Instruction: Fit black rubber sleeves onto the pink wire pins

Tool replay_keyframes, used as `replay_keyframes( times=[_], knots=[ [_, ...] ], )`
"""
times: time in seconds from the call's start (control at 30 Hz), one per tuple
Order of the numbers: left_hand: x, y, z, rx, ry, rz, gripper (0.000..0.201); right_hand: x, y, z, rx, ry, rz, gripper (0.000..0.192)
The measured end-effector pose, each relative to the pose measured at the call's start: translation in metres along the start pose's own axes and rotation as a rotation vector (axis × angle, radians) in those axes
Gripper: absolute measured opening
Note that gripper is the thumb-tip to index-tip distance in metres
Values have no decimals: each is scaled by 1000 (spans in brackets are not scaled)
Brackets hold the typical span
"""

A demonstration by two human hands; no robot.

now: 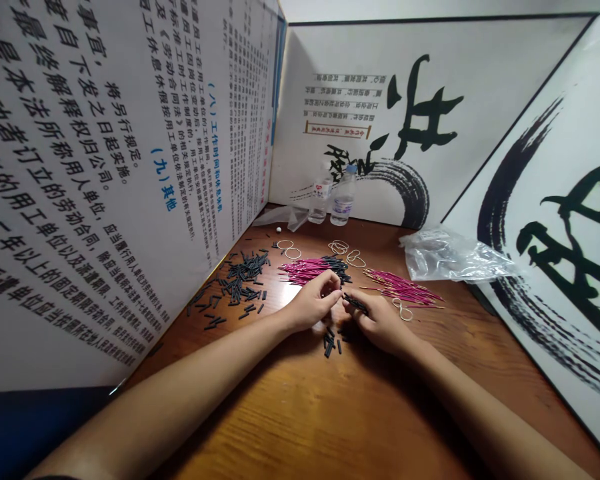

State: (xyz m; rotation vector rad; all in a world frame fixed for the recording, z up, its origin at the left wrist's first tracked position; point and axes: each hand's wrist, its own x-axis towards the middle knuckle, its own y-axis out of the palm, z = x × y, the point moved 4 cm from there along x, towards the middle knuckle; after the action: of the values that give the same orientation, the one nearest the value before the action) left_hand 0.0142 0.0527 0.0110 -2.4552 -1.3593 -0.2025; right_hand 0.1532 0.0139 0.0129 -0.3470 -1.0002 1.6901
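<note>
left hand (316,301): our grip pinches something too small to tell | right hand (377,321): our grip holds black tubes (355,303) | pink wires (307,270) just beyond

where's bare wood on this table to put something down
Bare table lies near the camera between the forearms, and right of the right hand. It is crowded beyond the hands: black tubes, pink wires, rubber bands, plastic bag, bottles.
</note>
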Motion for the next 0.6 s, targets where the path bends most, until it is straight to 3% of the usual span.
replay_keyframes(
  times=[0.23,0.6],
  knots=[
    [2,2,8,-251,-41,25,17,1,1,1,66,-8,21,15],
    [4,-1,7,-311,-74,12,25,1,1,0,114,-4,-5,14]
  ],
)
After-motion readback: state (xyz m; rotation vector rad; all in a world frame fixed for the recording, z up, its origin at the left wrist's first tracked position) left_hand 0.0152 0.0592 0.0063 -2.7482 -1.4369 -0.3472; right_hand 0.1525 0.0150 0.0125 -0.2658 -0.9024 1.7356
